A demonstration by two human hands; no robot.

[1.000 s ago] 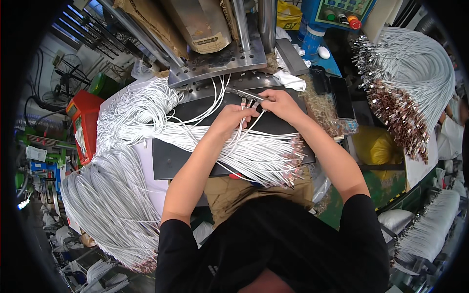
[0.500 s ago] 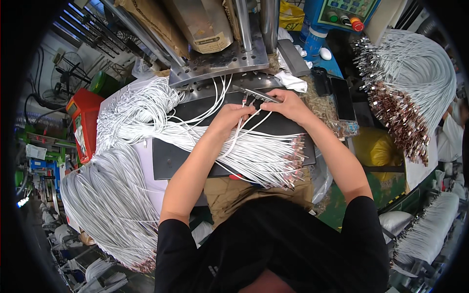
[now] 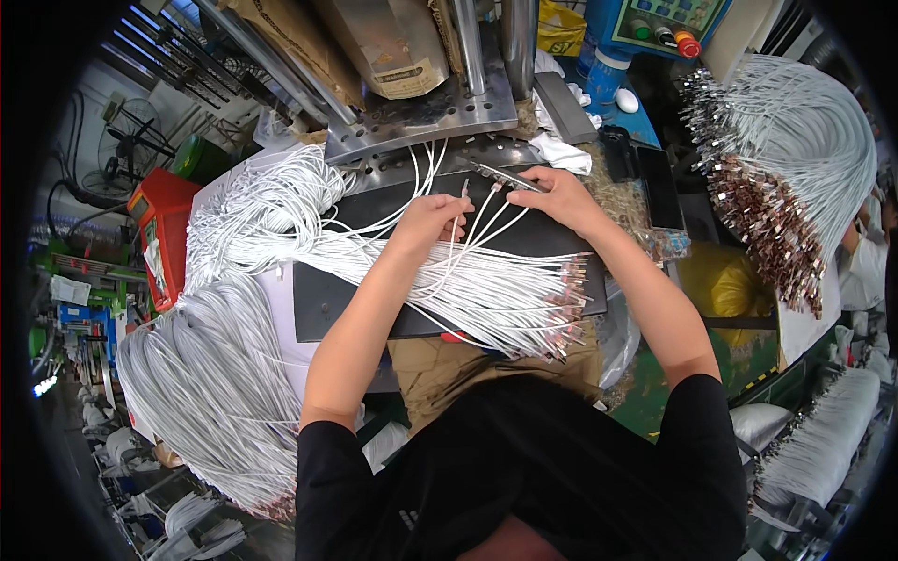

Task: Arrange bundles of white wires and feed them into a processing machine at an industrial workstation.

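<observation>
My left hand [image 3: 432,221] is closed on a white cable, pinching it near its small connector end [image 3: 465,190], which points up. My right hand [image 3: 561,203] grips a narrow flat metal bar [image 3: 506,175] from its right end, thumb below and fingers above. Two more white cables run up to the bar, and one connector [image 3: 497,187] sits at its lower edge; whether it is fixed in the bar cannot be made out. Beneath both hands, a thick bundle of white cables [image 3: 486,297] lies across a black board [image 3: 323,313], with reddish-brown ends toward the right.
Ahead stands a press with a steel plate [image 3: 421,126] and upright posts. Coiled white cables [image 3: 271,201] lie to the left, with another heap [image 3: 215,393] nearer. A hanging cable bundle [image 3: 795,140], a phone-like black slab [image 3: 659,187] and a button panel [image 3: 664,28] are on the right.
My left hand has moved a little left, away from the metal bar, with the cable end in its fingers. The right hand with the bar has shifted slightly right.
</observation>
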